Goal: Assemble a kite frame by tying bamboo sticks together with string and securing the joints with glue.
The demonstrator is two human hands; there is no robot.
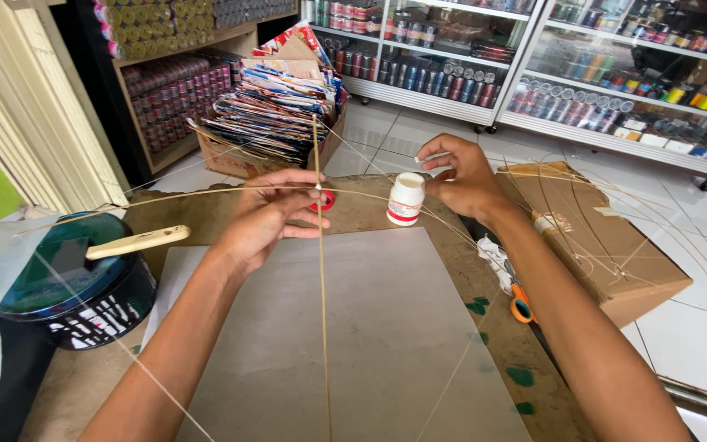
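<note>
Shop shelving and glass-fronted drink coolers (533,74) fill the top of the frame, above a tiled floor where a grey sheet (353,344) lies on brown paper, with a dark round tin (67,286) and a pale stick (137,242) at the left edge. Left of centre, the left hand (267,217) pinches the crossing of the thin bamboo frame (321,270), which looks light, springy and easily snapped, best held at that joint. Right of it stands a small white bottle (406,199); the right hand (460,176), fingers curled, pulls a fine thread, beside a cardboard box (607,245).
</note>
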